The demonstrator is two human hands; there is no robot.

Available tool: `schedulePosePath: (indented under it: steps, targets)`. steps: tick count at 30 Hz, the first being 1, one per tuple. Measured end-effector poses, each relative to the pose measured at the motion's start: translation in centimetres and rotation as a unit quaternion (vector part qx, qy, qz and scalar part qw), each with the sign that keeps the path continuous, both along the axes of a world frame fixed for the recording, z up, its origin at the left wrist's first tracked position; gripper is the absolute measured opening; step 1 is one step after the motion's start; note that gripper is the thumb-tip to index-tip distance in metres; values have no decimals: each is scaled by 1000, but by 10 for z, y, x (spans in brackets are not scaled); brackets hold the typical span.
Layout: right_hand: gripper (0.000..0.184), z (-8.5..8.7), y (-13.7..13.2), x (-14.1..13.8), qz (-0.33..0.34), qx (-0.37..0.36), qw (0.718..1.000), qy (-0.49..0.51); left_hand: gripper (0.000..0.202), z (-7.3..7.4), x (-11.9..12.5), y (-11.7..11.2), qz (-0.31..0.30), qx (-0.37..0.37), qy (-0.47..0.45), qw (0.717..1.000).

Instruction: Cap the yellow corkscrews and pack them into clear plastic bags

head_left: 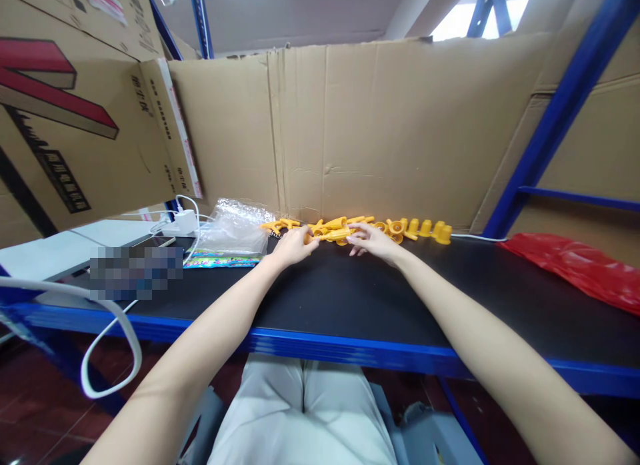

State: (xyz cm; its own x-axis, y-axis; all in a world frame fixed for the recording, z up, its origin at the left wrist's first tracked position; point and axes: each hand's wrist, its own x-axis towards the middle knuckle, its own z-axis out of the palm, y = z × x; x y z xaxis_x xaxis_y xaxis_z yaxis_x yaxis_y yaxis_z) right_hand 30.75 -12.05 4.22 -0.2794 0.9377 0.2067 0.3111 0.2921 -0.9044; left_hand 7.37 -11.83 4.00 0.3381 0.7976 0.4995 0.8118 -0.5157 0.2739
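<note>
**Workbench status: both hands at the yellow parts**

Head view.

1. Black worktop with a blue front edge, backed by a cardboard wall at 12 o'clock. Blue rack posts stand at 1 and 11 o'clock.
2. A row of yellow parts lies along the foot of the cardboard wall, at 12 o'clock from my hands. It runs from the clear plastic bag towards 2 o'clock.
3. My left hand is at the left end of the row. Thumb and fingers are pressed together, pinching the end of one of the yellow parts.
4. My right hand is just beside it, at 3 o'clock from the left. Its fingers are stretched out and lightly spread, fingertips resting on the heap. It clamps nothing.
5. A colourful packet lies under the near edge of the clear bag, at 9 o'clock from my left hand.
6. A white charger sits at 10 o'clock; a white cable loops off the bench edge at 8 o'clock.
7. A red bag lies well apart, at 3 o'clock.
</note>
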Motion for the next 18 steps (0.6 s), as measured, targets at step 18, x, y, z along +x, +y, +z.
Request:
schedulePosePath:
  steps: [18]
  targets:
    - [32, 1, -5, -3, 2, -35, 999, 23, 34, -6, 6, -1, 72, 35, 19, 997]
